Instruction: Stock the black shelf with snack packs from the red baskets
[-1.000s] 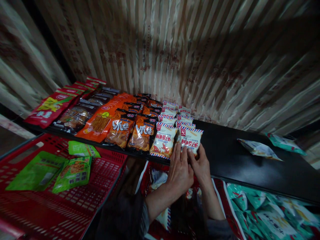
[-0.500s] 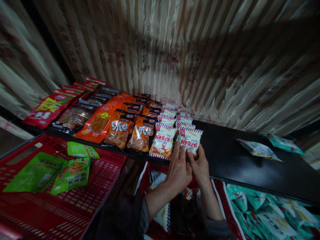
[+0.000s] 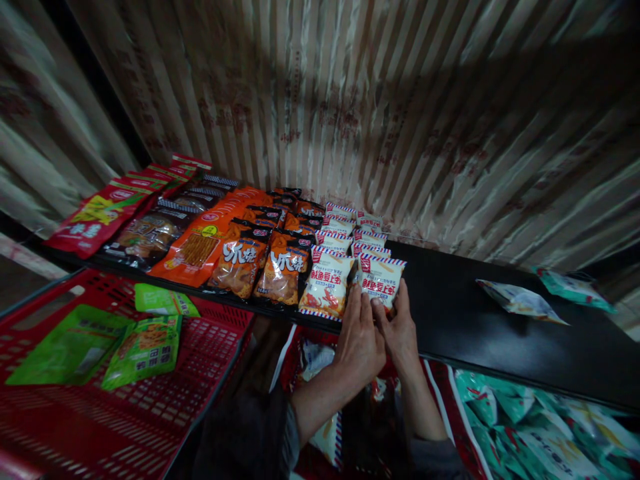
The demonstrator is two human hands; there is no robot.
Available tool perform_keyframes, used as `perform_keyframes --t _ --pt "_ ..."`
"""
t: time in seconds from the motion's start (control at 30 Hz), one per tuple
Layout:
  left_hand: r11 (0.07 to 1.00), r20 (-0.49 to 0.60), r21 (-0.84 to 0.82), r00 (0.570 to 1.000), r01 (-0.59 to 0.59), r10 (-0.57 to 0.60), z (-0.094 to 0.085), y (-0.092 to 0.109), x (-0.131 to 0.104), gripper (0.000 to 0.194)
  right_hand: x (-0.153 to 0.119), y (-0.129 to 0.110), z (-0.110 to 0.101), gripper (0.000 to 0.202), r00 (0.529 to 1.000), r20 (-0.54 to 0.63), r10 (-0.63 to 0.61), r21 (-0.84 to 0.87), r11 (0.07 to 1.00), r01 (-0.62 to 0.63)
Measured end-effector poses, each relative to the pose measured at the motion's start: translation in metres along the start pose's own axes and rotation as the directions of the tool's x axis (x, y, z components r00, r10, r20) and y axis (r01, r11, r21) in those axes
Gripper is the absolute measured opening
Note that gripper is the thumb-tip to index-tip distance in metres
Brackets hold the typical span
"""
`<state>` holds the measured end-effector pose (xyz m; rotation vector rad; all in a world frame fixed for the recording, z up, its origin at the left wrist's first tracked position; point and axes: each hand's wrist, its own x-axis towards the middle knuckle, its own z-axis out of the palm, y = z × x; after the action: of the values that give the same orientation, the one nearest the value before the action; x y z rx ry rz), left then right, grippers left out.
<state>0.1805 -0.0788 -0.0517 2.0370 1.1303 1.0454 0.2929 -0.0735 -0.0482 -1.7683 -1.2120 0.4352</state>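
Both my hands are on a small white snack bag [image 3: 381, 275] with red lettering and striped edges, at the front of the black shelf. My left hand [image 3: 361, 337] has its fingers along the bag's left side. On the bag's lower right edge my right hand [image 3: 400, 330] grips, thumb on the front. Another white snack bag [image 3: 325, 283] lies just to the left, with rows of the same kind behind. Further left are orange-and-black snack bags [image 3: 283, 267]. The lower part of the held bag is hidden by my fingers.
A red basket [image 3: 220, 340] with several green packets [image 3: 145, 350] stands lower left. Below my arms is another basket with white bags [image 3: 327, 437]; teal bags [image 3: 540, 427] fill one at lower right. Two bags lie on the shelf's right, one white [image 3: 520, 300]. Corrugated sheeting [image 3: 320, 100] backs the shelf.
Almost nothing differs. My hands stay on the same white snack bag, with only a tiny shift of the fingers and of the view.
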Motion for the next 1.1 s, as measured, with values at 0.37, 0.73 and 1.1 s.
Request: perform_keyframes --t 0.37,0.73,1.1 --pt "0.999 0.013 0.034 1.0 -0.028 0.028 -0.004 0.006 -0.002 0.063 -0.002 -0.002 0.003 0.097 0.997 -0.078 -0.016 -0.053 0.999 0.012" --pt "0.998 0.072 0.053 0.997 -0.036 0.032 -0.005 0.009 -0.002 0.058 0.0 0.005 0.005 0.09 0.996 -0.073 -0.043 -0.04 0.998 0.04" --pt "0.996 0.152 0.083 0.988 -0.045 0.032 0.002 0.028 -0.025 0.072 -0.003 0.005 -0.005 0.093 0.999 -0.022 0.044 0.015 0.999 -0.044"
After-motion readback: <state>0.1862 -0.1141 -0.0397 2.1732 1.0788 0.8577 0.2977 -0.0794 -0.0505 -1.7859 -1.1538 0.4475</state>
